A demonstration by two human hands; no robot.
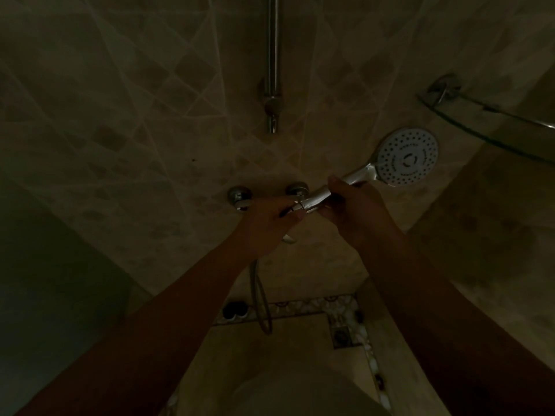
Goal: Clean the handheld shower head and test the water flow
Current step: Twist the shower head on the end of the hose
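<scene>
In a dim tiled shower, the left hand (271, 225) curls its fingers around the handle's lower end, where the hose (260, 298) joins. The right hand (353, 210) grips mid-handle. The shower head (407, 157) sticks out up-right beyond the right fingers, its nozzle face toward the camera.

Both forearms are bare all the way from the lower edge of the view to the wrists, with no sleeve or cuff showing. The left hand (271, 226) and right hand (356, 210) are bare too, without gloves. In this dim light I cannot make out any ring, watch or band on either wrist.
</scene>
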